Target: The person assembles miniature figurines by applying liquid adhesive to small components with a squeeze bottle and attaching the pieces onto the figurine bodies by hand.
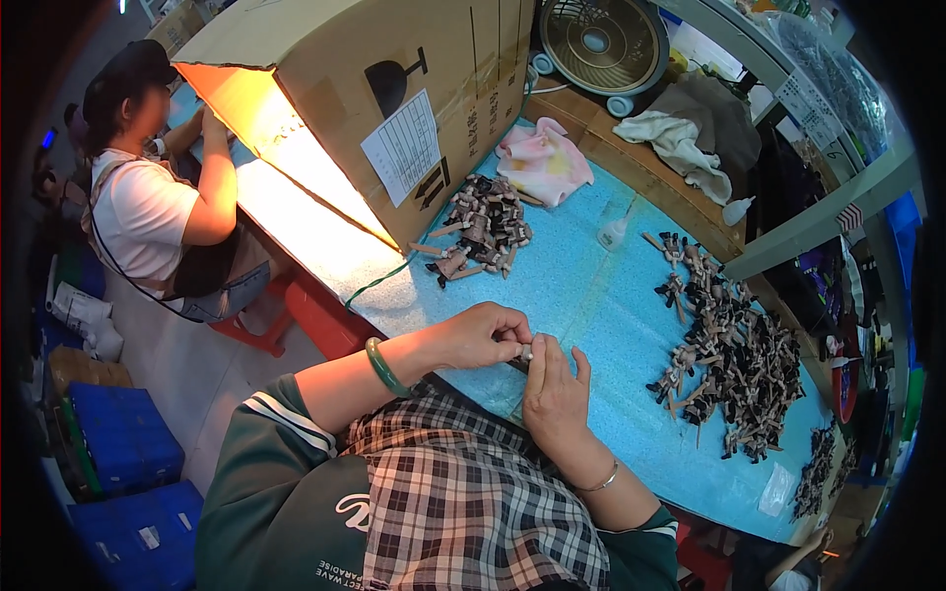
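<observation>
My left hand [483, 337], with a green bangle on its wrist, is closed in a pinch at the near edge of the blue table mat [581, 286]. Against it, my right hand [557, 394] has its fingertips closed on the same small pale-and-dark piece [527, 355]. Most of that piece is hidden by the fingers, so its kind cannot be made out. Beyond my left hand lies a pile of small brown-and-black figures [483, 231]. A much larger pile of similar figures [734, 360] spreads out to the right of my right hand.
A large cardboard box [394, 108], lit inside, stands at the far left. Behind the mat are a pink cloth [545, 163], a fan [601, 44] and rags [680, 148]. A small white squeeze bottle [613, 233] stands mid-mat. Another person [158, 197] sits at the left.
</observation>
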A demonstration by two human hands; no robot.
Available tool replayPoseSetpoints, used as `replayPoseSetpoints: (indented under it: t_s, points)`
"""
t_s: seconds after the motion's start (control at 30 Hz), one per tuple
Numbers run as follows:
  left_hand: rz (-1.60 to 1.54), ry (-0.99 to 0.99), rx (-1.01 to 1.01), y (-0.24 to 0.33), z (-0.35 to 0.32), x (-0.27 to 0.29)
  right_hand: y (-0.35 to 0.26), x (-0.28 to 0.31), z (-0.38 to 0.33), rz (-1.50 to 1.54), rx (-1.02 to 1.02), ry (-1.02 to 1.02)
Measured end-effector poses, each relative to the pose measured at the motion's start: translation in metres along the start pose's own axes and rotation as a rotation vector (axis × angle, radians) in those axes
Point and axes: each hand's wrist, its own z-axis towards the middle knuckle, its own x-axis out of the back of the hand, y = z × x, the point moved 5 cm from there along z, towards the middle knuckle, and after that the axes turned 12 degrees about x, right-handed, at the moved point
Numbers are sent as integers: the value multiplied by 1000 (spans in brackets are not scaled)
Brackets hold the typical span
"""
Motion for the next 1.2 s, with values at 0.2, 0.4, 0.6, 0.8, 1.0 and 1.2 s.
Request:
replayPoseSetpoints:
  t_s: [0.2, 0.4, 0.6, 0.8, 1.0, 1.2]
  points:
    - [-138, -47, -33, -4, -5, 0, -1, 3, 1, 5, -3, -8]
    - [-63, -38, -21, -5, -3, -1, -2, 1, 0, -8, 9, 6]
    - [-4, -42, 37, -1, -3, -5, -3, 1, -2, -24, 25, 6]
    - [-144, -64, -66, -7, -5, -1, -2, 3, 0, -5, 17, -8]
    - [-32, -81, 6, -6, -2, -3, -2, 0, -2, -11, 15, -1]
    - [0, -51, 15, -3, 0, -6, -4, 1, -2, -30, 33, 4]
